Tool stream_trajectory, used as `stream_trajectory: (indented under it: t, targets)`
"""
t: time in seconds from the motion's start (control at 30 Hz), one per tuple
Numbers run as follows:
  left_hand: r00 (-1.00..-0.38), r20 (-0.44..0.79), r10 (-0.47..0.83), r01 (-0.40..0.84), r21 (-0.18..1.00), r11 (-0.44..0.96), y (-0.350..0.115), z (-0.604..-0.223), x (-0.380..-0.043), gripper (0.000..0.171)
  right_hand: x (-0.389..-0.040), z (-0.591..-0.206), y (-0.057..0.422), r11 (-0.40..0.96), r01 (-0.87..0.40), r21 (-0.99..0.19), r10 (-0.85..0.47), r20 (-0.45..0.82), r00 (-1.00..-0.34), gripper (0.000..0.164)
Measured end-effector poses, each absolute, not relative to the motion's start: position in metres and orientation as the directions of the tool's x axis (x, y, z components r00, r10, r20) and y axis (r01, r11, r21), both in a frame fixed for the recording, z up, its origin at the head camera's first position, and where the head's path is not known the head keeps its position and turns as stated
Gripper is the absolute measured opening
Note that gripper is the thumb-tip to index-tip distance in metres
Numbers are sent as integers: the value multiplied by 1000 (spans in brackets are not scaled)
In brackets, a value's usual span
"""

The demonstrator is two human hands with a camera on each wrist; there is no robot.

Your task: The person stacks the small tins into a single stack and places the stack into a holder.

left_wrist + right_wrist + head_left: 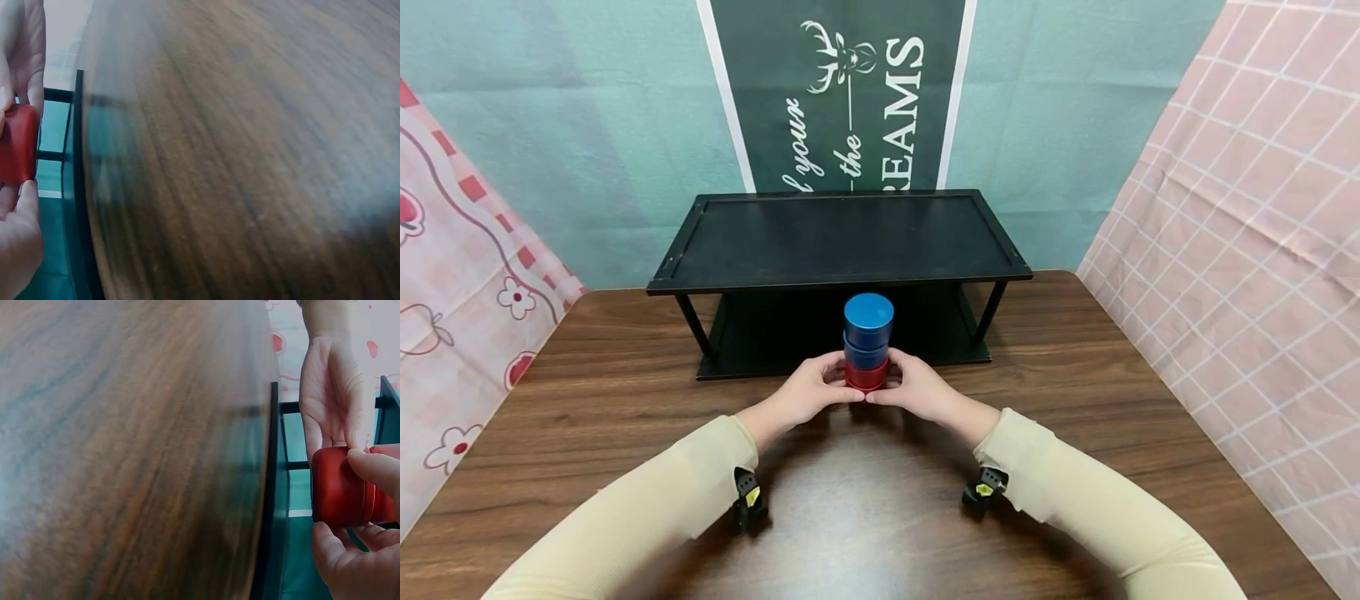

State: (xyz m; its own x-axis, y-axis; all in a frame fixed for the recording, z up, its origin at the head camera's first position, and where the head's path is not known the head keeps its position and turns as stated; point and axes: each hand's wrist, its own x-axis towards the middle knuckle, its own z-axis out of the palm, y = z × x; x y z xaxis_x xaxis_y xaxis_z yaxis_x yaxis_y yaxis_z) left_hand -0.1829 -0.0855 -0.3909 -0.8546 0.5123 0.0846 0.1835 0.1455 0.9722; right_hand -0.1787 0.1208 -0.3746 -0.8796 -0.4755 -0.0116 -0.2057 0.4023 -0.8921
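Note:
A stack of smooth, round containers stands upright between my hands in the head view, a blue container on top and a red container beneath. My left hand grips the red part from the left. From the other side my right hand holds it too, and the thumbs meet at the front. The right wrist view shows the red container side-on, with a seam round it and fingers and thumbs at its edges. Only a piece of the red container shows in the left wrist view.
Just behind the stack is a black two-tier rack, its lower shelf partly hidden by hands and stack. It stands on a brown wooden table. Patterned curtains hang at the sides, with a green printed cloth behind.

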Motion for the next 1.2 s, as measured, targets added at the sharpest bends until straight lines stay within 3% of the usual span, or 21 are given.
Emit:
stream_trajectory:
  t: [1.2]
  targets:
    - [-864,84,497,222,949,225,-89,-296,-191,49,-190,-290,124,389,-300,-871,-502,73,-862,57]
